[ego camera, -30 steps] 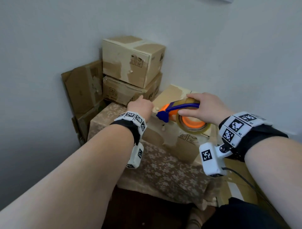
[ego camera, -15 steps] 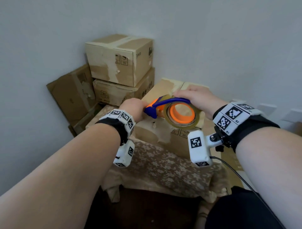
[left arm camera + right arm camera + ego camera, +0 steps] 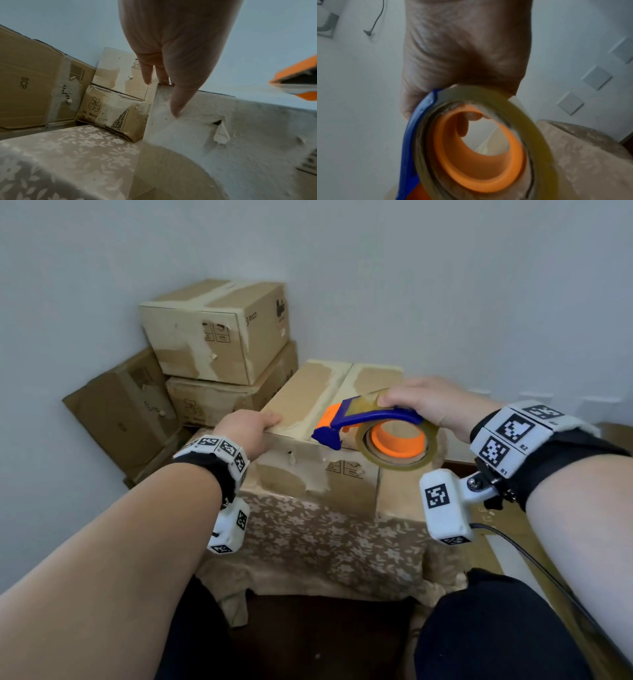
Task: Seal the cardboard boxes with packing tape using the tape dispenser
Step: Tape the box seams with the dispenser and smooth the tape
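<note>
A worn cardboard box (image 3: 308, 385) with its flaps down stands on a cloth-covered table. My left hand (image 3: 260, 422) grips the box's near left top corner. In the left wrist view the thumb (image 3: 176, 108) lies on the box's front face (image 3: 231, 135), and the fingers go over its side. My right hand (image 3: 404, 402) holds the tape dispenser (image 3: 373, 422) over the near top edge. The dispenser has a blue frame (image 3: 409, 142), an orange core and a roll of clear tape (image 3: 537, 129). One fingertip (image 3: 471, 117) shows through the core.
Two closed boxes (image 3: 219, 330) are stacked behind on the left, and a folded carton (image 3: 123, 412) leans on the wall beside them. The floral cloth (image 3: 325, 542) hangs over the table's front. A cable (image 3: 534, 559) runs from my right wrist. Walls close off the back.
The dispenser's nose, which sat close to my left hand, is now further right of it. The left hand now sits on the box's near left corner. The view has shifted.
</note>
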The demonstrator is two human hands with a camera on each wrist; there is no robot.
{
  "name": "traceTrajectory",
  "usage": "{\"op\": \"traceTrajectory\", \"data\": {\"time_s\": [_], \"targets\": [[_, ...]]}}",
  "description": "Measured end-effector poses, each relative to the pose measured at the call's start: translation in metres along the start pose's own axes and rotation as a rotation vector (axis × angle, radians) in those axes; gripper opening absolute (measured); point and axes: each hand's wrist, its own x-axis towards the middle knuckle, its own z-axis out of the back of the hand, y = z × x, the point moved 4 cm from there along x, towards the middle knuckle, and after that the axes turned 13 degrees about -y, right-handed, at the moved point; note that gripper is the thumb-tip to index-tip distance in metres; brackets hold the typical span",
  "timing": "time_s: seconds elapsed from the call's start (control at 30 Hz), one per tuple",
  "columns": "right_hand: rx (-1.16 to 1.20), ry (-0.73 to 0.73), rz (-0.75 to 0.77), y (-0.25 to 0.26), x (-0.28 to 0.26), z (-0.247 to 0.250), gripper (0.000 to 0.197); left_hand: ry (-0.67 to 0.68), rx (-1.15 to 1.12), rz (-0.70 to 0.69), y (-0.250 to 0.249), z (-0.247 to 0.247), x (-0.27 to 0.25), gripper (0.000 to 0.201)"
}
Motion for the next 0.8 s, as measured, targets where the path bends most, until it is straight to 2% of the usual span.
{"op": "traceTrajectory", "data": {"time_s": [0.07,0.27,0.4,0.5,0.6,0.7,0.73,0.8], "targets": [[-0.009,-0.011,-0.021,-0.010,-0.003,0.008,0.036,0.005,0.013,0.005,-0.001,0.000,0.001,0.070],[-0.044,-0.043,-0.065,-0.037,-0.006,0.006,0.042,-0.025,0.024,0.031,-0.004,0.003,-0.005,0.068],[-0.016,-0.051,-0.072,-0.042,-0.004,0.005,0.036,-0.001,0.041,0.040,-0.009,0.006,-0.010,0.070],[0.003,-0.058,-0.087,-0.047,-0.007,0.004,0.027,0.001,0.076,-0.010,-0.015,0.008,-0.013,0.066],[0.046,-0.076,-0.098,-0.053,-0.006,0.003,0.033,0.004,0.084,-0.046,-0.023,0.007,-0.014,0.074],[0.070,-0.080,-0.102,-0.058,-0.007,0.002,0.041,0.084,0.089,-0.075,-0.033,0.007,-0.016,0.101],[0.082,-0.082,-0.107,-0.060,-0.008,0.003,0.043,0.131,0.069,-0.067,-0.035,0.010,-0.014,0.104],[0.111,-0.082,-0.116,-0.063,-0.009,0.002,0.034,0.269,-0.038,-0.016,-0.036,0.016,-0.009,0.101]]}}
